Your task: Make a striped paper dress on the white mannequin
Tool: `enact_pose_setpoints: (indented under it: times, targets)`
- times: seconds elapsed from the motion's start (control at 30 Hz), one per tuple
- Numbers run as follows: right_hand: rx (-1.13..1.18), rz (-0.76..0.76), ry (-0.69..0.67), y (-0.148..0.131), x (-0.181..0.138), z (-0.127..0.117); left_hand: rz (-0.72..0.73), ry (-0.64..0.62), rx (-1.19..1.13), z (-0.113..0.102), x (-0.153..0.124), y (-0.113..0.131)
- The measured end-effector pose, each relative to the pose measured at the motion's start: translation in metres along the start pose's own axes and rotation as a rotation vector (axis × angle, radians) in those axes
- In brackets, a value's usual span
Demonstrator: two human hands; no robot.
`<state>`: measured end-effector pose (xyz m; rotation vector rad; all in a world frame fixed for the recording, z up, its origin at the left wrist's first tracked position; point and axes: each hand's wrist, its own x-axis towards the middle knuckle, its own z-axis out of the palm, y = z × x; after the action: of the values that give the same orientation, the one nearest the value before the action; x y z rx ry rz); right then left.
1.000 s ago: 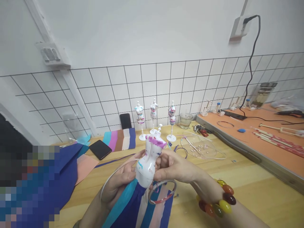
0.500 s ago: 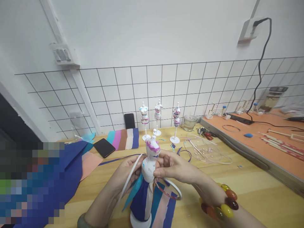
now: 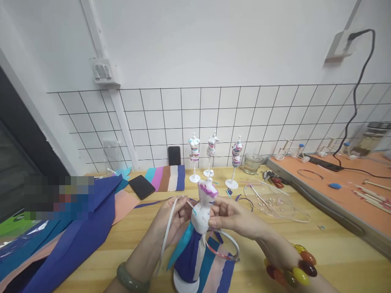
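Observation:
A small white dress-form mannequin [image 3: 201,217], marked with pink and blue paint, stands tilted in front of me. Its skirt [image 3: 188,254] has dark blue, cream and turquoise panels. My right hand [image 3: 236,215] grips the mannequin's waist from the right, thumb on its front and other fingers behind. Just left of the mannequin, my left hand [image 3: 175,215] pinches a narrow white ribbon [image 3: 167,234]; one length stretches to the mannequin, another hangs over the hand. Below my right hand is a ribbon loop [image 3: 236,246], white and reddish. Striped fabric [image 3: 215,264] lies behind the skirt.
Three painted mannequins [image 3: 194,156] stand near the gridded wall, beside a glass bowl [image 3: 252,162]. Two phones, one flat [image 3: 142,186], and a striped sheet [image 3: 166,178] are at back left. Blue fabric [image 3: 91,228] covers the left. An orange-topped board [image 3: 345,187] fills the right.
The camera view has swung left, so the scene sits further right. My left hand has drawn slightly away from the mannequin, and a stretch of white ribbon now shows between them.

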<state>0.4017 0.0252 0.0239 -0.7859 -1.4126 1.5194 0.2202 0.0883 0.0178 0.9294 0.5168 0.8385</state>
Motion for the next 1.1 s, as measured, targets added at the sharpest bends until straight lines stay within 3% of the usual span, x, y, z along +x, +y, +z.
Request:
enact_pose_setpoints:
  times: [0.23, 0.4, 0.5, 0.63, 0.67, 0.73, 0.8, 0.9, 0.93, 1.0, 1.1]
  targets:
    - [-0.055, -0.023, 0.246, 0.0, 0.007, -0.002, 0.196, 0.221, -0.068, 0.011, -0.01, 0.016]
    - [-0.065, -0.007, 0.329, 0.005, 0.008, -0.004, 0.227, 0.161, 0.086, 0.037, -0.031, 0.016]
    - [-0.057, -0.003, 0.322, 0.007, 0.008, -0.005, 0.194, -0.016, 0.358, 0.047, -0.042, 0.008]
    - [-0.051, 0.014, 0.308, 0.007, 0.007, -0.006, 0.357, -0.506, 1.063, 0.049, -0.05, 0.0]
    - [-0.052, 0.017, 0.311, 0.007, 0.007, -0.006, 0.397, -0.583, 1.206, 0.048, -0.051, -0.001]
    - [-0.059, 0.019, 0.32, 0.007, 0.008, -0.007, 0.459, -0.62, 1.392, 0.046, -0.051, -0.001]
    - [-0.068, 0.021, 0.323, 0.006, 0.008, -0.007, 0.532, -0.468, 1.458, 0.043, -0.049, 0.001]
    - [-0.079, 0.023, 0.32, 0.004, 0.007, -0.005, 0.556, 0.0, 1.397, 0.037, -0.041, 0.002]
    - [-0.08, 0.023, 0.319, 0.003, 0.007, -0.004, 0.516, 0.104, 1.363, 0.035, -0.037, 0.001]
    - [-0.081, 0.02, 0.317, 0.001, 0.007, -0.002, 0.406, 0.178, 1.309, 0.031, -0.031, -0.003]
    - [-0.085, 0.008, 0.317, -0.001, 0.008, 0.002, 0.324, 0.162, 1.279, 0.026, -0.024, -0.011]
